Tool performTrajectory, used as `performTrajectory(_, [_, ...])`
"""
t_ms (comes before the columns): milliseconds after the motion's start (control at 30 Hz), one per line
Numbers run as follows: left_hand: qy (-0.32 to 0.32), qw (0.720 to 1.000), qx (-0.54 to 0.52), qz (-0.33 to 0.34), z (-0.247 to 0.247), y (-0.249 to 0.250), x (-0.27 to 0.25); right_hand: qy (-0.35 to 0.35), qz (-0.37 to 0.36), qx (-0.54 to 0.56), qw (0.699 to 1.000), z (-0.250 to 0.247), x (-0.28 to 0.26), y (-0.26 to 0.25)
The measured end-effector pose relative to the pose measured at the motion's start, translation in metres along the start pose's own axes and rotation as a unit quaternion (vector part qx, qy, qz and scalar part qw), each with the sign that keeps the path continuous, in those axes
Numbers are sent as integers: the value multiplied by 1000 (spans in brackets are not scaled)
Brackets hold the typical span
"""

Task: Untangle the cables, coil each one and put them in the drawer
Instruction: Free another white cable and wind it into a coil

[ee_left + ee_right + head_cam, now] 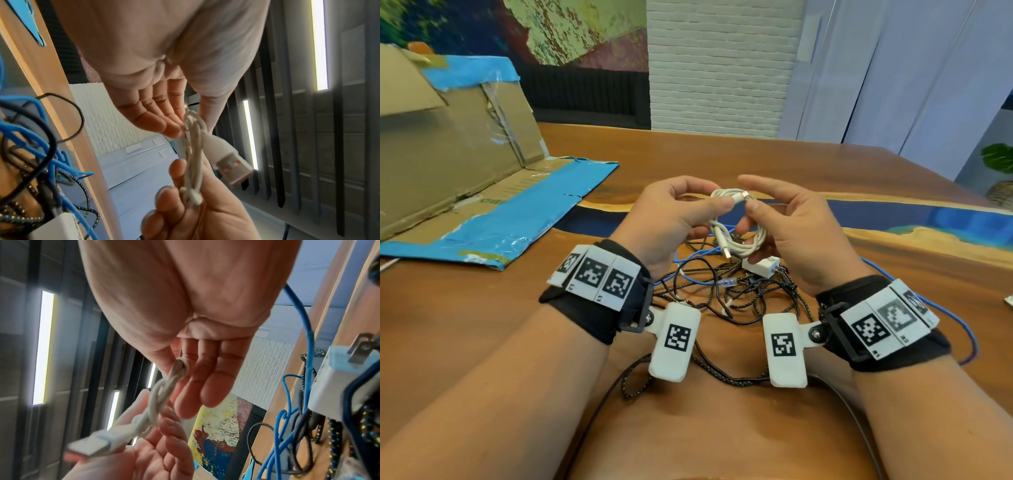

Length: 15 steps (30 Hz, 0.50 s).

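Note:
A white USB cable (739, 240), wound into a small coil, hangs above the table between both hands. My left hand (717, 198) pinches the top of the coil between thumb and fingers. My right hand (748, 192) has its thumb on the cable's end at the top, its forefinger is raised, and its lower fingers curl under the coil. In the left wrist view the USB plug (232, 164) sticks out beside the strands (193, 154). In the right wrist view the strands (164, 395) run past my thumb. A tangle of black, braided and blue cables (722, 294) lies under the hands.
A white charger block (760, 268) sits in the tangle. A blue cable (962, 329) loops off to the right. An opened cardboard box with blue tape (465, 161) stands at the left on the wooden table (722, 154). A black cable (856, 421) runs toward the near edge.

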State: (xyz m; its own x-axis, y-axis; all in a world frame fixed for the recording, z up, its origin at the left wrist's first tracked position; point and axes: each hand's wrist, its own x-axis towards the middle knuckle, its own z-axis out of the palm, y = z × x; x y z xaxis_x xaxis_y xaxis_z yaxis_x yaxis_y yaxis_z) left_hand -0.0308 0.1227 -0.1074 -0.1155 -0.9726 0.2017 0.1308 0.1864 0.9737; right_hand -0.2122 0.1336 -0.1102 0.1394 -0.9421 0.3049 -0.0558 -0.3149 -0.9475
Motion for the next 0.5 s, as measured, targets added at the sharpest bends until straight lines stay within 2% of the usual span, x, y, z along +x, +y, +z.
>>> performTrajectory(200, [-4,998,-57,-11,-5,2,0,-4,-23,-61,998,-4,-1,1])
performTrajectory(333, [-17,999,-40,-8,-2,3,-2,25,-35,-53,998,-7,1,-1])
performTrajectory(500, [-24,999,-35,-12,0,1,2,17,-15,-61,998,-11,-1,-20])
